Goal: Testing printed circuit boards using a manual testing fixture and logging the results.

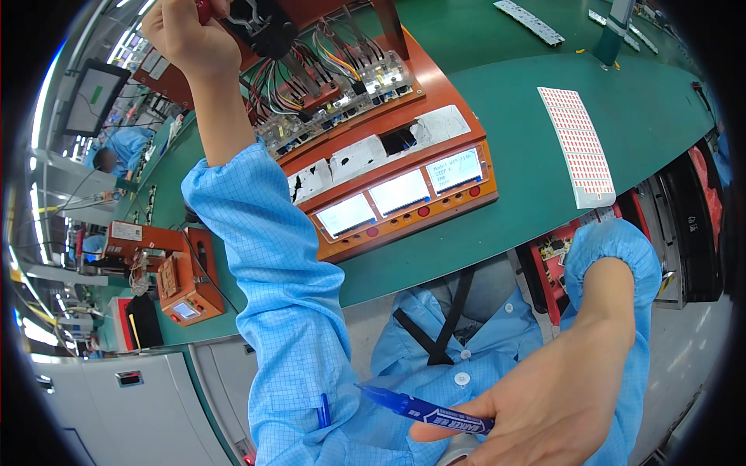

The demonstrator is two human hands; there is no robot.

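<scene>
Blue marker (423, 409) in right hand (544, 404); left hand (186, 35) grips fixture handle (203, 9).

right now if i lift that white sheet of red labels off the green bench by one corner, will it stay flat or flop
It would probably flop: the label sheet looks paper-thin, lying flat on the green bench. It is likely very light, so a nudge should slide it easily. Its near end seems to overhang the bench edge, so a push that way might tip it off.

test fixture (388, 155) on bench (505, 210), label sheet (579, 144) to its right
</scene>
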